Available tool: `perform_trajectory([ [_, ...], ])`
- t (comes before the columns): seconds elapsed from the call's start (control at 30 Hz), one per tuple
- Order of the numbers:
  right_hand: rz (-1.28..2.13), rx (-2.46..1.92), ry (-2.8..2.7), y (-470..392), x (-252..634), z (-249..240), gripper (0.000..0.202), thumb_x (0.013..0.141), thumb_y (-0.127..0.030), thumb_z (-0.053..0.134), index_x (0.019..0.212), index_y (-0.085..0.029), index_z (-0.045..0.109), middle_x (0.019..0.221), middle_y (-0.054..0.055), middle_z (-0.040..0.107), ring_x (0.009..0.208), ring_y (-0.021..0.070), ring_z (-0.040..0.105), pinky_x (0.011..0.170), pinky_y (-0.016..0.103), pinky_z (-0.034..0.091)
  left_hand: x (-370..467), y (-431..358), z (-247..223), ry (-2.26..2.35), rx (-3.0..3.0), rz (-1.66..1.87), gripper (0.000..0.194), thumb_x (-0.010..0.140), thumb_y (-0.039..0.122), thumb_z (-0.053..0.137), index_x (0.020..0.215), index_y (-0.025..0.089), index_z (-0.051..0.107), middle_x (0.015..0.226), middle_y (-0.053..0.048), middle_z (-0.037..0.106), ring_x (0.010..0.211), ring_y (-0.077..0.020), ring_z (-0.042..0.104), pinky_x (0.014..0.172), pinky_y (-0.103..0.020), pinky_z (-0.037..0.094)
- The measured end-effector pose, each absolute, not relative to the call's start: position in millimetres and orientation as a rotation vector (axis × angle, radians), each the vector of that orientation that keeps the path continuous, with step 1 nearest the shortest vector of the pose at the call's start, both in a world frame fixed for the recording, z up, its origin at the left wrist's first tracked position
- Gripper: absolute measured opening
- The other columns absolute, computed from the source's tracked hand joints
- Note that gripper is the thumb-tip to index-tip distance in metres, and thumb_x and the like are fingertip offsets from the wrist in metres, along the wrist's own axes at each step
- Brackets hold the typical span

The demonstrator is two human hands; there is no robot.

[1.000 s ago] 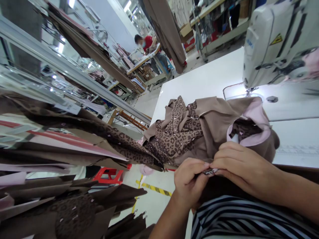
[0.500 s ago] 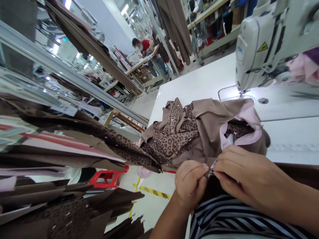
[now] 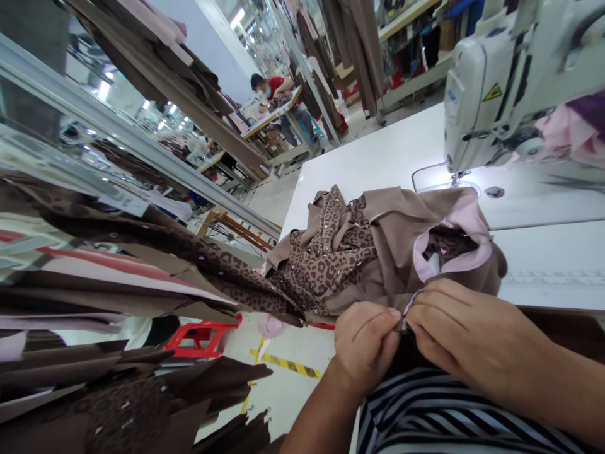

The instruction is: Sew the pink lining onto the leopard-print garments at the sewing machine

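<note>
A brown garment [image 3: 397,221] with leopard-print panels and a pink-lined opening lies bunched on the white sewing table. At the table's front edge, my left hand [image 3: 363,343] pinches a small bit of the garment's seam edge between thumb and finger. Close against it, my right hand [image 3: 454,328] grips the same edge, with its fingers curled over the cloth. Only a short strip of fabric shows between the fingertips; the rest of the held part is hidden by my hands. The pink-lined opening sits just beyond my right hand.
A white sewing machine [image 3: 486,94] stands at the right, with pink cloth [image 3: 574,132] behind it and scissors [image 3: 574,181] on the table. Brown and leopard pieces hang at the left beside a red stool [image 3: 201,337]. A person in red [image 3: 278,85] sits at another machine.
Both hands stay together on the garment edge and have shifted slightly, with the fingertips closer and less of the strip showing. The garment on the table keeps its shape.
</note>
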State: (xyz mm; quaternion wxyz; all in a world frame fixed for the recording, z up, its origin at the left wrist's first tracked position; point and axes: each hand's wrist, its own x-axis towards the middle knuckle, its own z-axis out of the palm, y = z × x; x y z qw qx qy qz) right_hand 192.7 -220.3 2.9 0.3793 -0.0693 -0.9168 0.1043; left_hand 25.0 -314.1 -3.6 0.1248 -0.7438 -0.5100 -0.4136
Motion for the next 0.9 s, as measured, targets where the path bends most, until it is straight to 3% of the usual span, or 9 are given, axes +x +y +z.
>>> perform_trajectory([
  [0.23,0.390,-0.230,-2.329,-204,198,12,0.035,0.103,-0.014,0.041,0.078,-0.018,0.063,0.072,0.002,0.062,0.070,0.0175,0.057,0.068,0.032,0.045,26,-314,-3,-1.526,-2.147,-1.245,0.009,0.100,0.014,0.054,0.098,0.018,0.062,0.078,-0.004,0.074,0.069,-0.0138,0.070,0.066,-0.023,0.058],
  [0.4,0.398,-0.217,-2.285,-206,199,7,0.027,0.106,-0.021,0.043,0.116,-0.014,0.067,0.097,0.007,0.071,0.092,0.0207,0.061,0.084,0.034,0.048,24,-314,-3,-1.537,-2.184,-1.237,0.009,0.099,0.013,0.055,0.100,0.017,0.062,0.080,-0.005,0.074,0.072,-0.0143,0.070,0.069,-0.024,0.059],
  [0.47,0.364,-0.226,-2.285,-205,198,6,0.030,0.107,-0.023,0.041,0.122,-0.015,0.066,0.107,0.008,0.072,0.104,0.0217,0.060,0.090,0.034,0.047,23,-315,-3,-1.551,-2.201,-1.247,0.009,0.098,0.012,0.054,0.100,0.017,0.062,0.081,-0.005,0.074,0.074,-0.0144,0.070,0.070,-0.024,0.059],
  [0.53,0.380,-0.194,-2.294,-202,196,5,0.031,0.108,-0.022,0.039,0.113,-0.017,0.069,0.109,0.006,0.073,0.106,0.0209,0.059,0.091,0.034,0.046,23,-314,-3,-1.568,-2.209,-1.285,0.010,0.098,0.012,0.054,0.100,0.017,0.062,0.081,-0.005,0.074,0.074,-0.0142,0.070,0.071,-0.024,0.058],
  [0.67,0.554,-0.148,-2.306,-198,194,0,0.041,0.110,-0.021,0.032,0.092,-0.020,0.068,0.088,0.002,0.071,0.084,0.0179,0.059,0.078,0.033,0.043,23,-313,-5,-1.596,-2.213,-1.383,0.009,0.099,0.014,0.054,0.098,0.018,0.062,0.078,-0.004,0.072,0.071,-0.0134,0.068,0.068,-0.023,0.057],
  [0.77,0.617,-0.166,-2.291,-199,191,-4,0.042,0.111,-0.023,0.031,0.088,-0.021,0.066,0.082,0.001,0.069,0.079,0.0176,0.056,0.077,0.034,0.040,23,-310,-7,-1.616,-2.200,-1.479,0.003,0.098,0.019,0.061,0.099,0.019,0.063,0.079,-0.004,0.072,0.070,-0.0137,0.069,0.068,-0.023,0.058],
  [0.9,0.615,-0.179,-2.245,-202,188,-11,0.041,0.111,-0.024,0.032,0.087,-0.020,0.065,0.082,0.002,0.068,0.079,0.0185,0.055,0.079,0.035,0.038,24,-305,-11,-1.628,-2.191,-1.541,0.016,0.094,0.027,0.072,0.107,0.019,0.067,0.085,-0.005,0.076,0.074,-0.0153,0.072,0.070,-0.025,0.058],
])
